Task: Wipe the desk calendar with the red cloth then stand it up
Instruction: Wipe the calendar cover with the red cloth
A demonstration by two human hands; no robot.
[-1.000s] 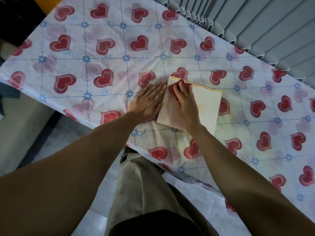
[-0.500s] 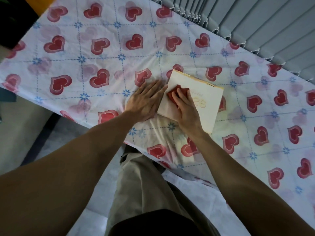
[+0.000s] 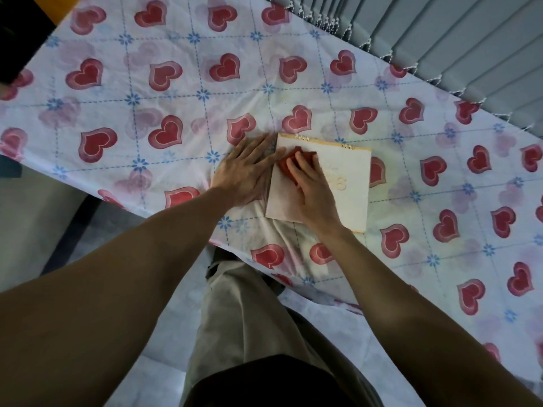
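Observation:
A white desk calendar [image 3: 349, 174] with spiral rings along its far edge lies flat on the table near the front edge. My right hand [image 3: 314, 188] presses a crumpled red cloth [image 3: 289, 163] onto the calendar's left part; only the cloth's far edge shows past my fingers. My left hand [image 3: 248, 171] lies flat, fingers together, on the tablecloth against the calendar's left edge, its fingertips touching that edge.
The table wears a white cloth with red hearts [image 3: 223, 69]. Grey vertical blinds [image 3: 458, 45] run along the far right side. A dark object [image 3: 17, 33] sits at the far left corner. My legs and pale floor [image 3: 164, 368] lie below the table's front edge.
My right hand slid the red cloth back and forth over the calendar's left part. The left hand has stayed beside the calendar. The view has shifted slightly.

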